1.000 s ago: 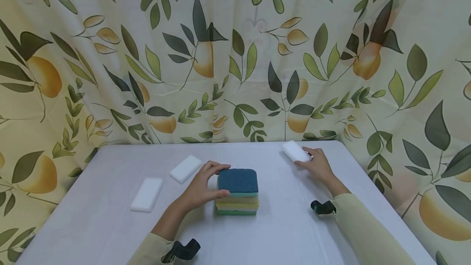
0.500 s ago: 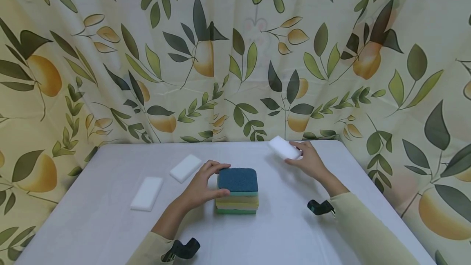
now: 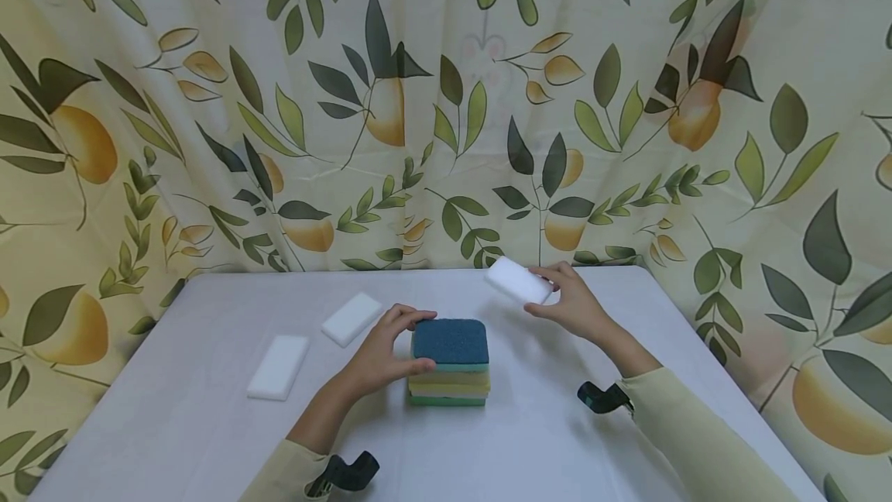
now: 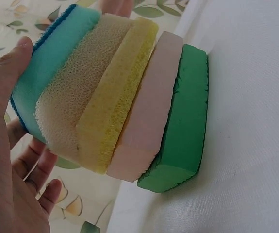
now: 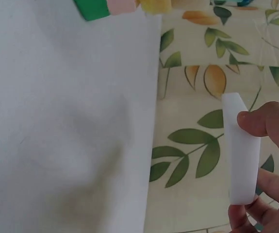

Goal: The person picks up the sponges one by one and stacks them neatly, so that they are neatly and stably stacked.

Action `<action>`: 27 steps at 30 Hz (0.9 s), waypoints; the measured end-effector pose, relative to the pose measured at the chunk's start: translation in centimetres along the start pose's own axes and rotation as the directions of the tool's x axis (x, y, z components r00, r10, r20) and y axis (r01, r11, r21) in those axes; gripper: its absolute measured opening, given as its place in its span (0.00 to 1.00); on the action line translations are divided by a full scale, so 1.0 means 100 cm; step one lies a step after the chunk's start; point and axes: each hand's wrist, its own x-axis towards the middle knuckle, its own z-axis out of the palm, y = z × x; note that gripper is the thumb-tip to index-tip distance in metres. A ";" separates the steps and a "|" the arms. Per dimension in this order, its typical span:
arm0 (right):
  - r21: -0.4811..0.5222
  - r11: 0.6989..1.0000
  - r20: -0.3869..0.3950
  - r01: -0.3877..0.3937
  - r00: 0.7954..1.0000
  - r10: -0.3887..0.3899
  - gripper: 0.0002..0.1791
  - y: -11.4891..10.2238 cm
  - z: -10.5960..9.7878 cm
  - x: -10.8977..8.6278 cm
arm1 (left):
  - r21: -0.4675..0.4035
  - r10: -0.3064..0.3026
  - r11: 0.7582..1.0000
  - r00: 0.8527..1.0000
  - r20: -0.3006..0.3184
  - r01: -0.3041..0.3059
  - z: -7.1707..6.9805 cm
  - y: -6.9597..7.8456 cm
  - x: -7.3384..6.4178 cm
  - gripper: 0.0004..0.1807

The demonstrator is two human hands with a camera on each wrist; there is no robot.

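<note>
While left hand (image 3: 378, 353) grips a multicoloured rectangular sponge stack (image 3: 449, 386) (blue scourer (image 3: 451, 342) uppermost) on the white table (image 3: 530, 440), right hand (image 3: 577, 308) pinches a white rectangular foam block (image 3: 514, 280) aloft, behind-right of it.

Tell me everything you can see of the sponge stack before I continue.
The sponge stack stands upright on the white-covered table, edges slightly uneven. From the top: a turquoise sponge with a rough dark-blue face, then a coarse-pored beige layer, yellow layer, pink layer and green layer. All look like foam. The left grip, a bare hand, holds the turquoise sponge by opposite edges.
</note>
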 end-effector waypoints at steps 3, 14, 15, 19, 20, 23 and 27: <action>0.010 1.000 -0.008 0.024 1.000 -0.024 0.38 -0.006 -0.002 -0.002 | 0.003 -0.009 1.000 1.000 0.001 0.009 0.000 0.000 0.000 0.37; 0.020 0.998 -0.003 0.064 0.998 -0.064 0.37 -0.026 -0.007 -0.010 | 0.003 -0.004 1.000 1.000 0.003 0.004 0.000 0.001 -0.001 0.37; 0.022 0.998 -0.002 0.066 0.998 -0.066 0.37 -0.028 -0.007 -0.011 | 0.004 -0.003 1.000 1.000 0.003 0.003 0.000 0.001 -0.001 0.37; 0.026 0.996 0.002 0.083 0.997 -0.083 0.37 -0.038 -0.009 -0.015 | 0.000 0.006 1.000 1.000 0.002 -0.006 -0.001 0.000 -0.001 0.37; 0.025 0.996 0.003 0.089 0.996 -0.089 0.37 -0.040 -0.009 -0.015 | -0.001 0.006 1.000 1.000 0.002 -0.006 -0.001 0.000 -0.001 0.37; 0.033 0.994 0.010 0.106 0.994 -0.107 0.37 -0.044 -0.009 -0.017 | -0.003 0.005 1.000 1.000 0.002 -0.005 -0.001 0.000 -0.001 0.37; 0.062 0.990 0.035 0.129 0.991 -0.132 0.38 -0.050 -0.009 -0.020 | 0.001 -0.001 1.000 1.000 0.003 0.001 -0.001 0.000 -0.001 0.37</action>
